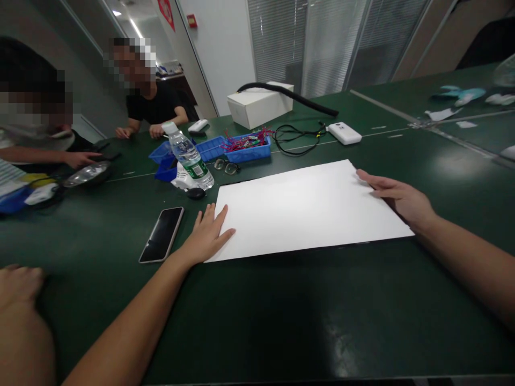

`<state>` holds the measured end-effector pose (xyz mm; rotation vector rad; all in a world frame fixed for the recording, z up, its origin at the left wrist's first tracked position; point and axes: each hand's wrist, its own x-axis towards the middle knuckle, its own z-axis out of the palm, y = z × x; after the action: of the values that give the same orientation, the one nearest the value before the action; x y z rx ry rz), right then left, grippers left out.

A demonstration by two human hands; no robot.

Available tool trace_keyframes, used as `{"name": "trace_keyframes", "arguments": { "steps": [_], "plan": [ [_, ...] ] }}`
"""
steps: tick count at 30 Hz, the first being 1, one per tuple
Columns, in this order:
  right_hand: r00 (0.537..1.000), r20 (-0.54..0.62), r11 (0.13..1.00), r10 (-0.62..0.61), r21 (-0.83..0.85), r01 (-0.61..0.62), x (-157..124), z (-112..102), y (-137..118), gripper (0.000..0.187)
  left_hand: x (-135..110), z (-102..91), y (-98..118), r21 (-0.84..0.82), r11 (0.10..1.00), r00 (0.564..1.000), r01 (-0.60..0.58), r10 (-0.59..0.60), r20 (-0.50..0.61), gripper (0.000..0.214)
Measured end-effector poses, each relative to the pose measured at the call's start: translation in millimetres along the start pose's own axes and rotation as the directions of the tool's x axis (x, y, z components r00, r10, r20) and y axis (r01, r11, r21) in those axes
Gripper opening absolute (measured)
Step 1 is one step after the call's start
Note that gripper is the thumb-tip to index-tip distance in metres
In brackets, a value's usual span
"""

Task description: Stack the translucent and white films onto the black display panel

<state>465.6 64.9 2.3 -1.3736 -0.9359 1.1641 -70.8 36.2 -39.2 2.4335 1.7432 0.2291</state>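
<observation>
White sheet (309,209) lies on dark green table (257,316)

The sheet sits in front of the wearer, its long sides running left to right. The left hand (204,236) is spread wide at its left end, thumb and forefinger reaching over the white surface. The right hand (406,202) is at the opposite end, its fingers along the right edge near the far corner; from this angle I cannot tell whether it pinches the sheet or merely rests against it.

Just left of the left hand is a phone (162,235), screen dark. Beyond the sheet's far left corner, a clear water bottle (191,159) with a green label leans to one side, a small black object (196,193) near its base. A pair of glasses (226,166) lies beside the bottle, next to a blue tray (249,156) full of red wires. A looped black cable (295,140) runs close to a white device (345,133); farther back, a black tube (300,97) lies across a white box (261,109).

A person in a black top (149,107) sits across the table, and another person (36,145) is at the left. At the lower left edge, someone else's blurred hand (20,284) rests on the table.
</observation>
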Motion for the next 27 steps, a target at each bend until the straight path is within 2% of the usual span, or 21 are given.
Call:
{"name": "trace_keyframes", "arguments": {
  "steps": [3, 5, 9, 12, 16, 20, 24, 27],
  "plan": [
    [1.000, 0.007, 0.998, 0.022, -0.062, -0.021, -3.5, 0.4, 1.2, 0.042, 0.9, 0.3, -6.2, -0.158, 0.987, 0.999, 0.021, -0.026, -0.030, 0.100],
    [0.999, 0.015, 0.996, 0.037, -0.083, -0.036, -4.3, 0.5, 1.9, 0.037, 2.8, 0.8, -13.3, -0.322, 0.946, 0.994, 0.045, -0.075, -0.083, 0.101],
    [0.997, 0.036, 0.994, 0.067, -0.087, -0.064, -0.9, -2.2, 1.0, 0.033, 7.4, -3.0, -30.0, -0.405, 0.912, 0.981, 0.062, -0.130, -0.143, 0.077],
    [0.996, 0.041, 0.994, 0.079, -0.080, -0.075, 2.3, -8.2, -0.6, 0.031, 7.9, -9.1, -36.8, -0.414, 0.909, 0.977, 0.038, -0.120, -0.175, 0.073],
    [0.994, 0.026, 0.990, 0.102, -0.106, -0.098, 5.2, -18.7, -1.9, 0.030, 5.5, -13.4, -32.0, -0.361, 0.931, 0.972, -0.044, -0.044, -0.231, 0.073],
    [0.995, 0.030, 0.982, 0.100, -0.162, -0.094, 8.9, -26.8, -0.4, 0.031, 6.8, -13.3, -23.1, -0.297, 0.937, 0.953, -0.184, 0.096, -0.287, 0.064],
    [0.997, 0.070, 0.969, 0.045, -0.247, -0.027, 16.0, -33.0, 3.8, 0.029, 7.4, -16.2, -19.4, -0.236, 0.919, 0.912, -0.317, 0.226, -0.343, 0.041],
    [0.993, 0.112, 0.937, -0.035, -0.341, 0.071, 22.2, -38.2, 6.2, 0.024, 3.4, -20.5, -15.9, -0.183, 0.906, 0.877, -0.382, 0.293, -0.381, 0.037]
  ]
}}
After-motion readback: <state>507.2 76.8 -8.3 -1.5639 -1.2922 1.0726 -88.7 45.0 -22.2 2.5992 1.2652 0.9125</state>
